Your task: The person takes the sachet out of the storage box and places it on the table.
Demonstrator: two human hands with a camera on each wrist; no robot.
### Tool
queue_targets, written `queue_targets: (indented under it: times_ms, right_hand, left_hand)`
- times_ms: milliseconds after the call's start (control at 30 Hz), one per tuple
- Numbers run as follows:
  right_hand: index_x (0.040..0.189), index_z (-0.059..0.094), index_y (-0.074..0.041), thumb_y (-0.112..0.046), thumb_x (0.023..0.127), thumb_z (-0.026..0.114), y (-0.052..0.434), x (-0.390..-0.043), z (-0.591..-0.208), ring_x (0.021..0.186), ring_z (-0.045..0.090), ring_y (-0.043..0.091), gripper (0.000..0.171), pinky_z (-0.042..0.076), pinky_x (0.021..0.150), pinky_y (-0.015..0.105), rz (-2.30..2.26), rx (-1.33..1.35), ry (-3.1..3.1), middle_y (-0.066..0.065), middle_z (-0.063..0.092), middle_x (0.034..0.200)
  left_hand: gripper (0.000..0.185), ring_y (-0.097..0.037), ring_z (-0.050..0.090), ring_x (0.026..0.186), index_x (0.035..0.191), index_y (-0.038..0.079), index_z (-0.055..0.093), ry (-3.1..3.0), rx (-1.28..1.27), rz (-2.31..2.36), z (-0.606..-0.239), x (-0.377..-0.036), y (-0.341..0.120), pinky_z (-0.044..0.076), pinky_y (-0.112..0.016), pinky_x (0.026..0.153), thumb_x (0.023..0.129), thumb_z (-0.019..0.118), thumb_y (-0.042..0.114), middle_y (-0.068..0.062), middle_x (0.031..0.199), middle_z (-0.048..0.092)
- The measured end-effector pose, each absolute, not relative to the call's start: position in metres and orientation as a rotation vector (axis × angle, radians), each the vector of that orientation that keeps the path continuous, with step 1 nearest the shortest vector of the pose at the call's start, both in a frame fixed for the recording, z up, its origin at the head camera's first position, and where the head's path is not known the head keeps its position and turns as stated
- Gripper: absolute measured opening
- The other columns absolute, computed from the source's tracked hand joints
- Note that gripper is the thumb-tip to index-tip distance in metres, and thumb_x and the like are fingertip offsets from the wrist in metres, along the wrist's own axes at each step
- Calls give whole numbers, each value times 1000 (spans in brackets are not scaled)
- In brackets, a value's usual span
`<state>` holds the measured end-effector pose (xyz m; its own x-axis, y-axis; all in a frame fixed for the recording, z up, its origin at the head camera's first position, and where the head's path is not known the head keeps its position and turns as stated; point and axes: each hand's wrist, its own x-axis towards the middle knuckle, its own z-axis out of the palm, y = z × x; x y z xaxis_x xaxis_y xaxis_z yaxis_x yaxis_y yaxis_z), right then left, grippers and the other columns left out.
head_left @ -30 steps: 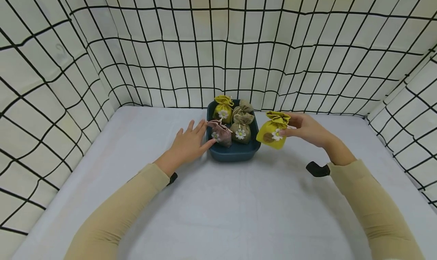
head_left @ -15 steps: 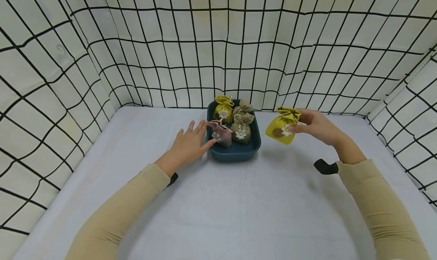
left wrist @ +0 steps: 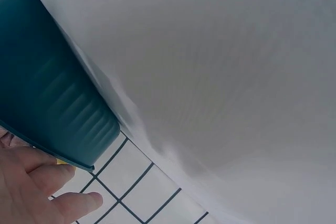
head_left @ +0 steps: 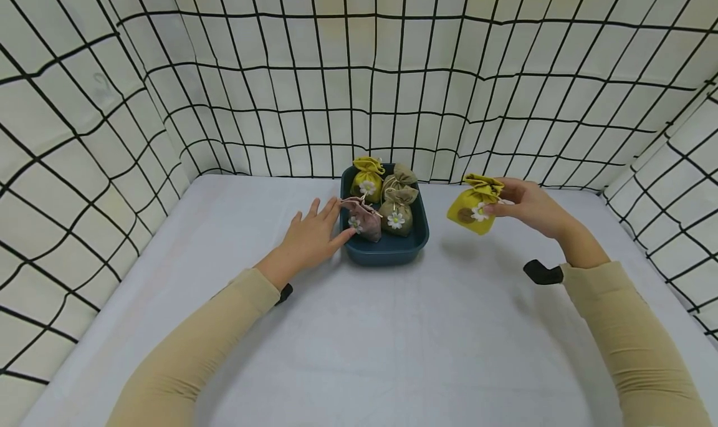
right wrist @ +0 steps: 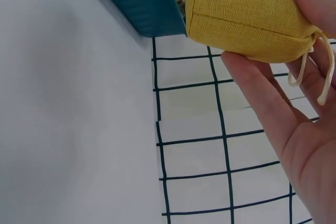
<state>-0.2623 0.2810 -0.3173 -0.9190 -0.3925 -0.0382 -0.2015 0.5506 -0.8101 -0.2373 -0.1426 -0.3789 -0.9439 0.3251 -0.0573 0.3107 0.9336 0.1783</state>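
My right hand (head_left: 524,206) holds a yellow drawstring pouch (head_left: 473,206) with a white daisy, lifted above the table to the right of a dark teal tub (head_left: 387,249). In the right wrist view the pouch (right wrist: 247,17) lies pinched between thumb and fingers, its cord hanging down. My left hand (head_left: 311,234) rests flat with straight fingers against the tub's left wall (left wrist: 47,98). Inside the tub stand a yellow pouch (head_left: 366,179), a mauve pouch (head_left: 364,220) and two olive pouches (head_left: 396,212).
A white cloth covers the table (head_left: 359,340). Fabric walls with a black grid pattern (head_left: 359,71) close in the back and both sides. Black wrist straps (head_left: 541,271) sit on both forearms.
My right hand has carried the yellow pouch to the right and a little upward, away from the tub. The left hand has stayed against the tub.
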Motion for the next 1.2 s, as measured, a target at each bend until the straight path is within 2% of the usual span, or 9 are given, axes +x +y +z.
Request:
queue_targets:
  times_ms: [233,433,600,867,1200]
  right_hand:
    - [151,47,0,-20,98,72,291,-265,-322,142,43,39,62,37,110,62,-1305,-451,2630,15,61,139]
    - [155,41,1,-22,99,71,301,-270,-330,140,44,41,67,36,110,63,-1303,-389,2617,20,57,140]
    - [156,37,1,-23,100,69,306,-271,-335,140,42,42,69,35,110,63,-1314,-352,2607,22,51,143]
    - [158,32,2,-22,100,69,312,-272,-337,147,29,48,73,29,112,67,-1353,-320,2590,27,43,150]
    - [156,37,4,-19,99,71,322,-278,-350,146,30,48,70,28,112,69,-1310,-323,2629,25,42,151]
  left_hand:
    - [80,-42,10,155,164,7,19,3002,497,265,-378,-238,-143,17,-68,116,107,37,60,-12,170,14]
    - [80,-42,10,154,164,6,18,2998,494,256,-377,-238,-143,18,-68,116,107,37,59,-12,170,14]
    - [80,-41,9,155,164,6,18,3002,495,258,-378,-238,-143,18,-68,117,107,37,59,-12,170,14]
    - [80,-42,11,154,164,6,19,3016,509,264,-380,-237,-144,19,-68,116,107,38,59,-13,169,15]
    - [80,-42,12,154,164,5,20,3014,508,241,-378,-237,-142,20,-68,116,108,39,57,-14,169,16]
